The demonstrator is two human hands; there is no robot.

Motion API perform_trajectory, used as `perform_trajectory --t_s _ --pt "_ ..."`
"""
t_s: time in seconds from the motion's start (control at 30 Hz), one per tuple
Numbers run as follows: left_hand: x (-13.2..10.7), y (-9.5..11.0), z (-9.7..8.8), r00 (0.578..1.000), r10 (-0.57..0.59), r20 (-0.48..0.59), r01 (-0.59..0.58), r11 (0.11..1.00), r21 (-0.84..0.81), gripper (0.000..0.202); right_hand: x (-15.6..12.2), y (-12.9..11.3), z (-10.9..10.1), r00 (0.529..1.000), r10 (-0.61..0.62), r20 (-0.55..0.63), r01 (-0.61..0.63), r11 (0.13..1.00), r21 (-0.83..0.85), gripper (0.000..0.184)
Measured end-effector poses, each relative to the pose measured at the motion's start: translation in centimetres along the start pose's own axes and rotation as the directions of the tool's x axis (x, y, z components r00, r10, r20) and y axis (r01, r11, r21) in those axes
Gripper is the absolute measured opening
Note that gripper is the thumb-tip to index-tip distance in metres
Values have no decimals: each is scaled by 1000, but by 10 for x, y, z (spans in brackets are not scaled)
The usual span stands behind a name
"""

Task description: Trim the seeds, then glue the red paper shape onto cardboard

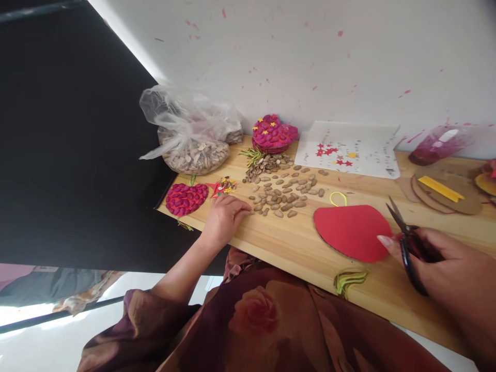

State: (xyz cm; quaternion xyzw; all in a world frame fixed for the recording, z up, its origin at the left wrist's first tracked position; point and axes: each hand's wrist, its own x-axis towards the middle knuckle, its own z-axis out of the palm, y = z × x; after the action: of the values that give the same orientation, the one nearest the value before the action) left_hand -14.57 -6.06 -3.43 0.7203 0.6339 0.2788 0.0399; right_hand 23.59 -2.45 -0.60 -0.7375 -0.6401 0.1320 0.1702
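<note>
My right hand [445, 268] grips black-handled scissors [403, 227], their blades slightly apart and pointing away from me. One fingertip of that hand reaches the edge of a red cardboard shape [352, 230], which has a yellow loop [338, 199] at its top and a green-yellow tassel [351, 281] below. My left hand [223, 217] rests on the wooden table with its fingers closed together, at the near-left edge of scattered peanut shells [279, 196]. Whatever its fingertips may hold is hidden. Just behind that hand lie small coloured paper scraps [227, 185].
A clear plastic bag of shells [197, 155] stands at the back left. Nearby are a finished pink shell-covered ornament [187, 199] and a stack of similar ones [274, 132]. A paper sheet with stars [349, 150], a pink-stained cup [434, 144] and cardboard pieces [445, 194] occupy the right.
</note>
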Motion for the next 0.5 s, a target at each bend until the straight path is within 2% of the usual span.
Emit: perform_trajectory --t_s 0.2,0.5 --pt "2 2 -4 1000 15 18 -16 994 104 13 11 10 7 997 64 -31 -62 996 61 51" --pt "3 6 -6 999 44 25 -48 976 213 14 10 9 7 998 32 -62 -28 998 58 53"
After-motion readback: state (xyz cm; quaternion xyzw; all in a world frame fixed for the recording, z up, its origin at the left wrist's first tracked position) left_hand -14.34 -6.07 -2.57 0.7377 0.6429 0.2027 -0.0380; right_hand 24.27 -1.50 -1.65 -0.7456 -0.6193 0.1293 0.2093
